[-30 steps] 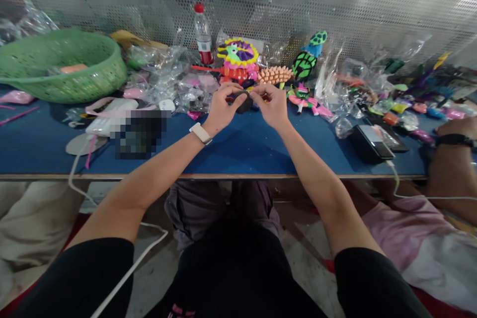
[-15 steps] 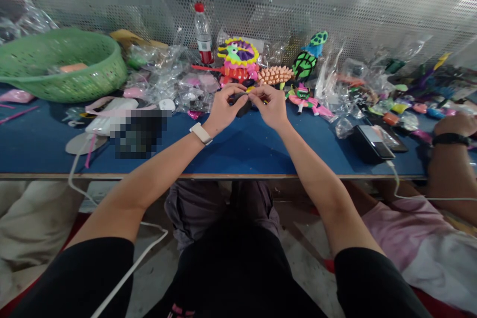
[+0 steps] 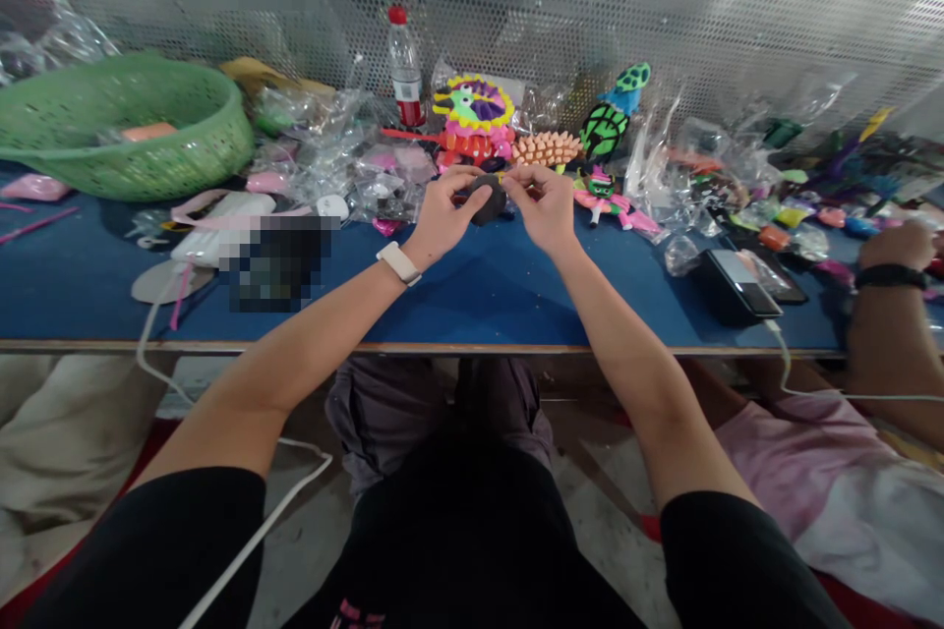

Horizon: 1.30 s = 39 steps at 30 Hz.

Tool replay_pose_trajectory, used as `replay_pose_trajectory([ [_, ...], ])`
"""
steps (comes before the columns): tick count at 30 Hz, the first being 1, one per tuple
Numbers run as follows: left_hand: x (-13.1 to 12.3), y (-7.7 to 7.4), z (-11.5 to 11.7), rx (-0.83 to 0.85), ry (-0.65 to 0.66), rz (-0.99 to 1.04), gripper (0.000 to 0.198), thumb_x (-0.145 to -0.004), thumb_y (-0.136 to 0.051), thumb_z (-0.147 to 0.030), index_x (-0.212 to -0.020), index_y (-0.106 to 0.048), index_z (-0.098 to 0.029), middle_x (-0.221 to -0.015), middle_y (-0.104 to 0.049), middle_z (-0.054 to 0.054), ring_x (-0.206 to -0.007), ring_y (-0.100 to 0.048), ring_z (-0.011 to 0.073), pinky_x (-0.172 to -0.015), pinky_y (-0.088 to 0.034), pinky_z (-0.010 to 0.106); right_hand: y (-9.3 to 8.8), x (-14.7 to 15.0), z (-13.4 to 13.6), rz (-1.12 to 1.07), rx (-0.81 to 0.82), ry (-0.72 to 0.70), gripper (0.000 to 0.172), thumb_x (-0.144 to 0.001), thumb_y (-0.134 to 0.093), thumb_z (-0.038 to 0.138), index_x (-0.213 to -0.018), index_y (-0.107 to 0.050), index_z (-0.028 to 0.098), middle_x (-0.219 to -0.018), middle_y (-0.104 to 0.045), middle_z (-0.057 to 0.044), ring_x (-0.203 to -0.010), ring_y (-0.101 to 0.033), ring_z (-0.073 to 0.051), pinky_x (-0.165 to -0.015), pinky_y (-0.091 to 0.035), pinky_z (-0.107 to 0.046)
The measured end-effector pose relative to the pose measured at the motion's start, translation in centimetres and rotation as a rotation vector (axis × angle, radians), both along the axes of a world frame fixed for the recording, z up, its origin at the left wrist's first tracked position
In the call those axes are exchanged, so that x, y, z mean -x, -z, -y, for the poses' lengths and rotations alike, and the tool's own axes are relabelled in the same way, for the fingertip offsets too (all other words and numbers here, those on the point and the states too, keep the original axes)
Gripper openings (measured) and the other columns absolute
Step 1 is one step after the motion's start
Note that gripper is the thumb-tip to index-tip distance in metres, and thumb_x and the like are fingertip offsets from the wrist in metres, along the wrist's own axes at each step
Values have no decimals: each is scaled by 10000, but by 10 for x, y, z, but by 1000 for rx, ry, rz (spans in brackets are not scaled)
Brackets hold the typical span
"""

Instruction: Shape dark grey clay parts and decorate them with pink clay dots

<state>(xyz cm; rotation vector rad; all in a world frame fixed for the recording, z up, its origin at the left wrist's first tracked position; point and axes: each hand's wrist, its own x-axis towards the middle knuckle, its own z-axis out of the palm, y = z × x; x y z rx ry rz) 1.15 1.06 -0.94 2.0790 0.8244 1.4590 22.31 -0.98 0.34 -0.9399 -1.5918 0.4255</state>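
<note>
A dark, round, flat piece point(image 3: 488, 204) is held between the thumb and fingers of my left hand point(image 3: 442, 216), just above the table. At its right edge, the fingers of my right hand point(image 3: 544, 206) are pinched together. A speck of yellow shows by those fingertips; what they grip is too small to make out. Just behind my hands stand a yellow-rimmed colourful figure point(image 3: 481, 105), a spiky tan figure point(image 3: 547, 148) and a black-and-green figure point(image 3: 603, 130). A small green-faced figure point(image 3: 602, 185) lies to the right of my right hand.
On the left sit a green basket point(image 3: 184, 152) and a white device with a cable point(image 3: 225, 241). Clear plastic bags point(image 3: 317, 152) and a red-capped bottle point(image 3: 405, 69) line the back. To the right are a black box-shaped device point(image 3: 734, 285) and another person's hand point(image 3: 896, 251).
The dark round piece has turned to show more of its flat face. My right hand has shifted slightly right, opening a small gap between the hands.
</note>
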Motion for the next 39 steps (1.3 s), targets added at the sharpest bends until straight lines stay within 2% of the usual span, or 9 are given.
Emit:
replay_pose_trajectory([
  [5,-1,1,-1,-3,-15,38,693,-1095,-646,-893,-1105,-884,-243,-1316,-836,154,-1192,-821,304,-969,-714,467,-1,0,0,-52,-11,-5,608,-976,-823,864,-1000,-869,258,-942,-850,-45,-863,-771,-209,-794,-645,-377],
  [10,0,-2,0,44,-14,72,729,-1061,-647,-937,-1116,-883,-250,-1338,-841,162,-1189,-825,308,-942,-715,444,-2,0,-1,-88,37,18,602,-932,-871,867,-963,-854,266,-906,-824,-32,-841,-742,-203,-746,-613,-362],
  [15,1,-5,1,38,-30,42,717,-1050,-680,-927,-1111,-863,-237,-1363,-834,170,-1225,-823,315,-973,-707,439,3,-1,-7,-76,32,-2,625,-954,-833,893,-999,-858,270,-909,-803,-31,-839,-732,-200,-749,-614,-363],
  [23,-1,3,-2,18,-51,70,757,-1066,-609,-957,-1071,-869,-246,-1298,-842,172,-1146,-827,308,-962,-705,486,8,-6,-14,-108,27,-5,698,-957,-780,955,-1023,-855,265,-848,-749,-25,-778,-699,-191,-698,-609,-362],
  [26,-2,3,-2,32,-50,87,778,-1026,-643,-986,-1062,-872,-243,-1245,-845,171,-1107,-821,309,-937,-703,500,9,-5,-14,-116,47,-5,721,-936,-776,984,-1025,-853,273,-821,-723,-18,-744,-674,-185,-674,-596,-357],
  [29,-3,2,-1,66,-25,111,801,-1013,-612,-1020,-1063,-859,-260,-1121,-862,129,-1051,-812,283,-908,-701,467,10,-4,-15,-137,72,0,741,-911,-775,1009,-1007,-843,277,-792,-703,-12,-712,-650,-180,-635,-570,-348],
  [33,-5,0,2,54,4,81,789,-1006,-617,-1023,-936,-817,-263,-987,-854,111,-999,-812,284,-874,-695,452,11,-4,-16,-141,59,2,765,-921,-734,1032,-1013,-839,281,-797,-701,-17,-701,-647,-179,-625,-566,-353],
  [35,-5,1,2,36,-4,71,784,-1013,-617,-1014,-899,-803,-261,-975,-852,113,-1017,-818,291,-888,-694,454,10,-4,-17,-132,60,11,761,-929,-727,1030,-1015,-838,282,-800,-698,-19,-718,-656,-184,-638,-570,-355],
  [39,-5,4,1,62,6,61,766,-1013,-648,-997,-978,-827,-253,-1010,-860,109,-1005,-813,280,-855,-689,433,11,-7,-18,-122,57,21,754,-962,-693,1021,-1036,-832,283,-818,-709,-26,-730,-666,-187,-632,-568,-348],
])
